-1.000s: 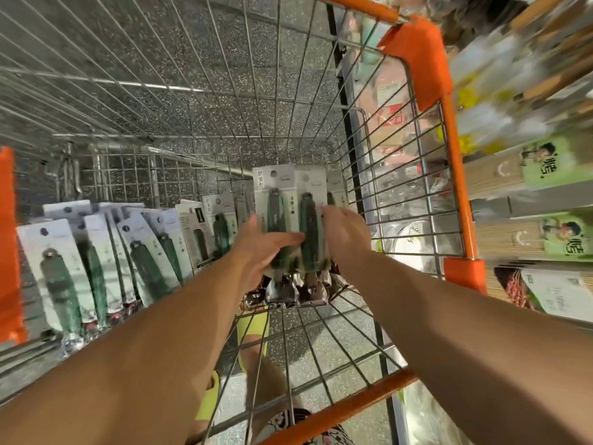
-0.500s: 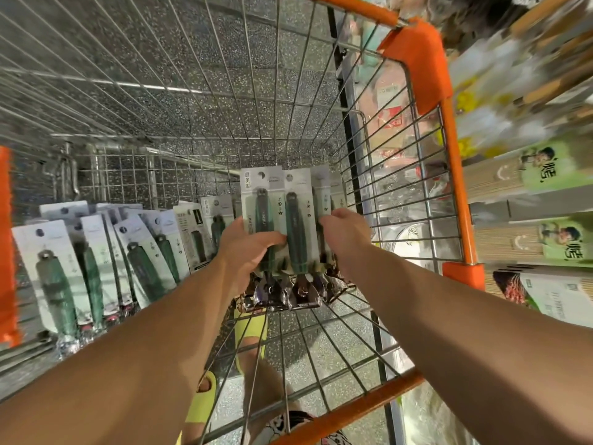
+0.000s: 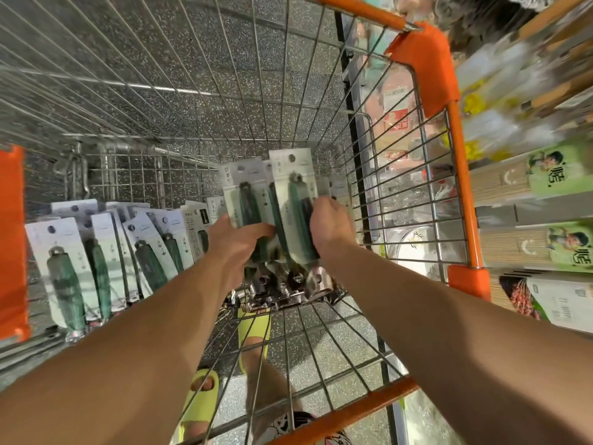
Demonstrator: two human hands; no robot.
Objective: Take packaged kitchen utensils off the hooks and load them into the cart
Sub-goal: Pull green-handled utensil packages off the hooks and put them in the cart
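Left hand (image 3: 239,242) and right hand (image 3: 330,228), forearms extended forward and down into the cart (image 3: 462,200), together clasp a bundle of packaged utensils (image 3: 276,213), fingers curled round its two sides. The packs stand nearly upright between the hands, long axes vertical: card tops upward and tilted slightly away, metal heads down near the wire floor. A row of matching packs (image 3: 106,252) leans to the left, just beside the left hand.

We have one wide head view, looking steeply down and forward into the wire cart (image 3: 378,175), close above both forearms.
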